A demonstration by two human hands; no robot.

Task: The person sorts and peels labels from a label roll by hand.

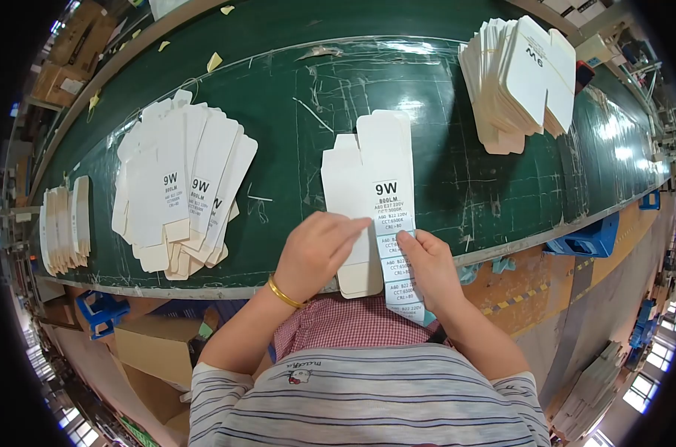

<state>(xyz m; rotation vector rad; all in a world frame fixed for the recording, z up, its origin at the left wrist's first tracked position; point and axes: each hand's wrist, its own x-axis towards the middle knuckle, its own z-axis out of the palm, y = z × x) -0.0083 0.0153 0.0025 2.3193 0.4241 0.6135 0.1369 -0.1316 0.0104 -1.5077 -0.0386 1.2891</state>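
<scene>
Flat white box blanks (345, 186) printed "9W 800LM" lie in front of me at the table's edge. Over the lower part of the printed panel runs a strip of sticker labels (399, 272), printed "A60 B22 220V CCT:6500K". My right hand (433, 272) grips the strip, thumb on top, and its lower end hangs past the edge toward my lap. My left hand (319, 249), with a gold bangle, is closed; its fingertips pinch at the upper left corner of the top label. The left thumb is mostly hidden.
A fanned heap of white box blanks (148, 164) lies to the left, with a smaller stack (66, 227) beyond it. Another tall stack (513, 82) stands at the far right. Beneath them is the green tabletop (286, 89). Blue stools (591, 237) and an open cardboard box (155, 350) are below.
</scene>
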